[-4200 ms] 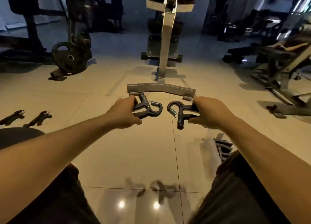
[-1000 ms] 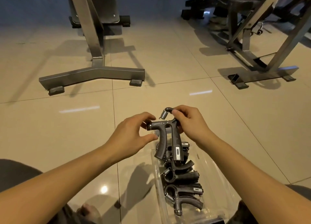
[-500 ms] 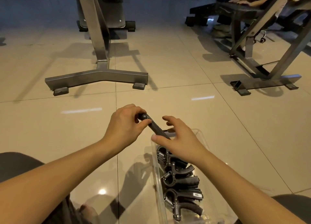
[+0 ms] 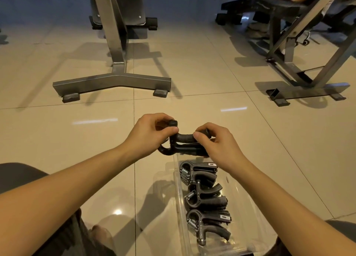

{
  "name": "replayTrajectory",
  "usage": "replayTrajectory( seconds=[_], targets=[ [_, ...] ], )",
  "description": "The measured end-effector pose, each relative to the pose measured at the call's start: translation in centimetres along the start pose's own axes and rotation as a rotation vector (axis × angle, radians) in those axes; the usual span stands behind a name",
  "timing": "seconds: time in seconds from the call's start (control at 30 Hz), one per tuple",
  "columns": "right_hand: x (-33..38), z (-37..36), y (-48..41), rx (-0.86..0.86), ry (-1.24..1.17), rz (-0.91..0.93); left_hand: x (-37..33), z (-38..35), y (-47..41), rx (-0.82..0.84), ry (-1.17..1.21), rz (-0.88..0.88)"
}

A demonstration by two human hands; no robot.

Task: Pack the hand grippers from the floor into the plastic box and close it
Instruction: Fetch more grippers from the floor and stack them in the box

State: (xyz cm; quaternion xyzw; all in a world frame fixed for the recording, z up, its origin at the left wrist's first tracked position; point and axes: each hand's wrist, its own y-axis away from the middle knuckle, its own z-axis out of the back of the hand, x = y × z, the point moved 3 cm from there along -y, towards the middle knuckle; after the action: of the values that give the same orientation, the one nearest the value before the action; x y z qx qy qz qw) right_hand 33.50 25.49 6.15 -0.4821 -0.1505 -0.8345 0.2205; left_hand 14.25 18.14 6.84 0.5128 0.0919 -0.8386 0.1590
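Seen from a head camera looking down at a tiled floor (image 4: 192, 73). Both bare forearms reach forward, and the two hands meet over the far end of a clear plastic box (image 4: 177, 180). Together they hold one black gripper (image 4: 183, 139) on its side, just above the box's far rim. The left hand (image 4: 148, 136) has its thumb and fingers curled in a pinch round the spring end, where a small knob sticks up. The right hand (image 4: 217, 142) has its fingers curled over the handle ends. Whether a second gripper lies pressed under the first cannot be told.

The box stands open on the floor between the forearms, its long side running away from the person. Inside, three more grippers lie in a row, springs toward the left wall: far (image 4: 200, 174), middle (image 4: 206, 198), near (image 4: 210, 225).

Beyond the hands, a grey metal stand (image 4: 111, 82) rests on the floor at left. A slanted metal frame (image 4: 308, 90) stands at right.
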Motion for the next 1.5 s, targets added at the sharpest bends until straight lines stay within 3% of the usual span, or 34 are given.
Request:
replayTrajectory(
  seconds=[0.2, 0.33, 0.5, 0.7, 0.87, 1.1, 1.5],
  targets=[
    [0.7, -0.6, 1.0, 0.032, 0.773, 0.390, 0.1, 0.2, -0.4, -0.040, 0.078, 0.073],
    [0.3, -1.0, 0.6, 0.006, 1.051, 0.514, 0.0, -0.4, -0.9, -0.004, 0.113, 0.114],
    [-1.2, 0.0, 0.8, 0.030, 1.061, 0.486, 0.7, -2.1, -1.7, 0.132, 0.095, 0.087],
    [-6.8, 1.5, 1.0, 0.202, 1.076, 0.244, 4.3, -4.3, -1.2, 0.273, -0.332, -0.001],
    [-12.2, 1.2, 2.1, 0.381, 1.064, 0.023, 8.1, -7.9, 1.3, 0.554, -0.801, -0.023],
    [-17.3, -1.7, 4.1, 0.525, 1.113, -0.047, 9.3, -9.4, 1.7, 0.581, -0.872, -0.109],
    [-21.3, -4.2, 5.8, 0.358, 0.974, -0.113, 10.4, -9.2, 2.0, 0.584, -0.811, -0.147]
  ],
)
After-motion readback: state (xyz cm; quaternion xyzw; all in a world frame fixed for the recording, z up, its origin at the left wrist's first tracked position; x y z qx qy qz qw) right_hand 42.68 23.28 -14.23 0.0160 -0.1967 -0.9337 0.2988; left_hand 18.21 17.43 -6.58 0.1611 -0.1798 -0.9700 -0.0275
